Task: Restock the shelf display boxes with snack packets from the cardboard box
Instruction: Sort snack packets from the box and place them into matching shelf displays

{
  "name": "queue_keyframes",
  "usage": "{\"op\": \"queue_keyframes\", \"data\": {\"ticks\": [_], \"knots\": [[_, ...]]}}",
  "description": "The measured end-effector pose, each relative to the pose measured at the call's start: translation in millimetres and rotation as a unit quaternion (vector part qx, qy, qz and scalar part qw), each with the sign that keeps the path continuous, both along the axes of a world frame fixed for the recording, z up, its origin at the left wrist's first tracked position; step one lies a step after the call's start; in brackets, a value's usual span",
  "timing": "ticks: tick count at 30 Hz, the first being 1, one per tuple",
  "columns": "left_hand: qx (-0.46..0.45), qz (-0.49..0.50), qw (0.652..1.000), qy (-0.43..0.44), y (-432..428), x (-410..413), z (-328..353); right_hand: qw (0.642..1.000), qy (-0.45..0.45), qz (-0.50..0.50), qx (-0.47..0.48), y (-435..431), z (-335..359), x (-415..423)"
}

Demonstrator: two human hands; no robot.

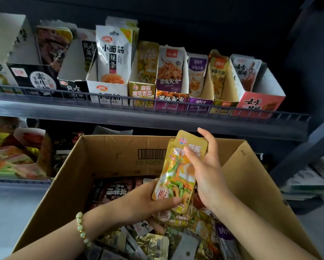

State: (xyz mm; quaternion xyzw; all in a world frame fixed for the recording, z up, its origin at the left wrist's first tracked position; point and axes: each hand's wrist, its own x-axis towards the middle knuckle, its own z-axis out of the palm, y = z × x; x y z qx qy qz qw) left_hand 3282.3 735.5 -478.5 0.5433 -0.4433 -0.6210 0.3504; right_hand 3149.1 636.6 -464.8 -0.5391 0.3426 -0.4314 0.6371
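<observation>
A small stack of gold snack packets [178, 171] with green and orange vegetables printed on them is held upright over the open cardboard box [108, 152]. My left hand [148, 201] grips the stack's bottom end, thumb across the front. My right hand [208, 166] holds the top end, thumb on the front packet. The matching gold display box [141, 91] stands on the upper shelf, fourth from the left, with a few packets in it. Many mixed packets [151, 243] fill the cardboard box below my hands.
The upper shelf [157, 119] has a low wire rail and a row of display boxes: white [106, 91], purple [170, 100] and red [258, 104] ones among them. More snack packs [12, 158] lie on the lower shelf at left. Stacked papers [311, 182] sit at right.
</observation>
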Motion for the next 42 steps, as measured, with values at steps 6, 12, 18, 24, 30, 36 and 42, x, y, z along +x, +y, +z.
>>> {"op": "queue_keyframes", "data": {"ticks": [6, 12, 18, 24, 30, 36, 42], "knots": [[-0.060, -0.007, 0.992, -0.113, -4, 23, -1, 0.961, 0.185, 0.152, -0.141, -27, 13, -12], [-0.123, -0.055, 0.985, -0.112, 1, 27, 7, 0.954, 0.123, 0.254, 0.102, -31, 22, -21], [-0.131, -0.017, 0.972, -0.193, -3, 37, 6, 0.942, 0.172, 0.277, 0.074, -30, 31, -21], [-0.135, -0.009, 0.953, -0.271, -12, 55, 25, 0.928, 0.247, 0.275, -0.046, -35, 59, 2], [-0.194, 0.036, 0.938, -0.284, -28, 75, 71, 0.940, 0.228, 0.216, -0.132, -52, 105, 24], [-0.295, 0.136, 0.865, -0.382, -56, 123, 121, 0.950, 0.183, 0.089, -0.238, -96, 165, 38], [-0.275, 0.102, 0.767, -0.572, -94, 162, 129, 0.920, 0.196, 0.063, -0.333, -135, 203, 77]]}}
